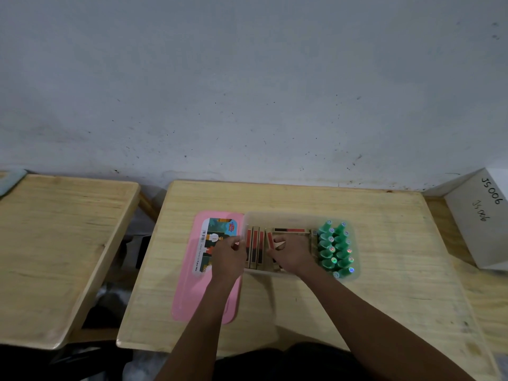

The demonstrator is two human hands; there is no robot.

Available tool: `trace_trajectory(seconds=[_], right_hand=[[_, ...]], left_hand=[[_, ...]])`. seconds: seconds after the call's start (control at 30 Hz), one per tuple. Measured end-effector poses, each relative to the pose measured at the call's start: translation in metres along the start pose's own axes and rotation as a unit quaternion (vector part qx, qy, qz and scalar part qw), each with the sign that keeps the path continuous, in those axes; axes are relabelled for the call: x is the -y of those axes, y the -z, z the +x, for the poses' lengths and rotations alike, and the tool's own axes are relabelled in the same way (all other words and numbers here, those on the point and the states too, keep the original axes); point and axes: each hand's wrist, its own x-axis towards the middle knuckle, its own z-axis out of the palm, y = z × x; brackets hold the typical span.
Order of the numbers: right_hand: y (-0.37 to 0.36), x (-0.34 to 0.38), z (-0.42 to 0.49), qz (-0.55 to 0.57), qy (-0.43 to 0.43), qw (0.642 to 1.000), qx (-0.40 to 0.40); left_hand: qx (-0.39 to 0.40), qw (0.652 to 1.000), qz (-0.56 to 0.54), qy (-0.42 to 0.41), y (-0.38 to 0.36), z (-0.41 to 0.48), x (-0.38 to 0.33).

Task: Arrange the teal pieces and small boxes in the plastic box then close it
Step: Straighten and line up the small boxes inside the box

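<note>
Packing the plastic box at the table's middle.

Teal pieces fill its right end; your right hand and left hand pinch upright small boxes, likely squaring rows so the pink lid, left, closes flat.

— What can't we make out here?
— The right hand covers the near ends of several small boxes, so we can't tell which one its fingers touch. The left hand hides part of the pink lid and its label.
— And the print on that label?
— Too small for us to read. The white box and a second table are cut off by the edges.
</note>
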Motion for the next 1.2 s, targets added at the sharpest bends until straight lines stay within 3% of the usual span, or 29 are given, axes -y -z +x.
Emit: trace_trajectory(seconds=[0.33,0.5,0.6,0.7,0.83,1.03,1.2], right_hand=[[-0.016,-0.003,0.013,-0.091,-0.05,0.995,0.012],[-0.012,-0.005,0.018,-0.13,-0.016,0.991,0.028],[0.002,-0.008,0.016,-0.157,0.001,0.987,-0.033],[0.016,-0.007,0.017,-0.265,0.039,0.959,-0.094],[0.021,-0.004,0.027,-0.403,0.064,0.912,-0.044],[0.022,-0.005,0.028,-0.489,0.079,0.868,-0.035],[0.023,-0.01,0.025,-0.423,0.066,0.9,-0.08]], left_hand=[[0.0,1.0,-0.003,0.002,0.0,0.001,0.003],[0.0,1.0,-0.002,0.002,-0.001,0.001,0.004],[-0.004,1.0,-0.006,0.0,-0.002,0.001,0.004],[-0.004,1.0,-0.005,0.002,-0.001,0.001,0.003],[0.003,1.0,-0.002,0.004,-0.001,0.001,0.002],[0.001,1.0,-0.001,0.001,-0.001,0.0,0.002],[0.004,1.0,-0.001,0.001,-0.001,0.0,0.001]])
